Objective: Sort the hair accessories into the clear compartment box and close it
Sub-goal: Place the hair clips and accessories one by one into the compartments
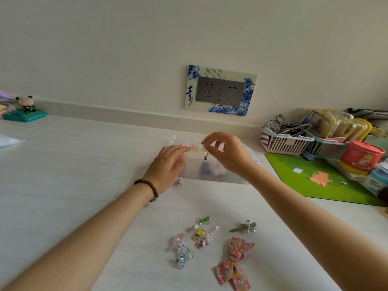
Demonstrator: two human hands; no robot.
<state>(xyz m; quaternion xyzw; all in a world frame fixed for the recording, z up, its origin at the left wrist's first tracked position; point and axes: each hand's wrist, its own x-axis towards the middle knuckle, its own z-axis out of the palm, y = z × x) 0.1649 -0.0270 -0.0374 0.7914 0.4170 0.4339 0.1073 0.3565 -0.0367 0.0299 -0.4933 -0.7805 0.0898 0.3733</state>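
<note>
The clear compartment box (212, 175) stands in the middle of the white table, with small pieces showing dimly through its frosted wall. My left hand (168, 166) lies against the box's left end, fingers fairly straight and fingertips at its top edge. My right hand (227, 153) hovers over the box with thumb and forefinger drawn close together; whether they pinch anything is unclear. A tiny clear bow (180, 182) lies by my left wrist. Nearer me lie a floral fabric bow (235, 261), a silver bow clip (245, 227), a pink bunny clip (206, 238), a green clip (204, 220) and several other small pieces (181, 250).
A green mat (310, 179) lies to the right of the box. Behind it stand a pink basket (279, 143) with glasses, a red tin (360, 158) and other containers. A teal stand with a small figure (26, 111) sits far left. The wall with a socket plate (220, 91) is just behind.
</note>
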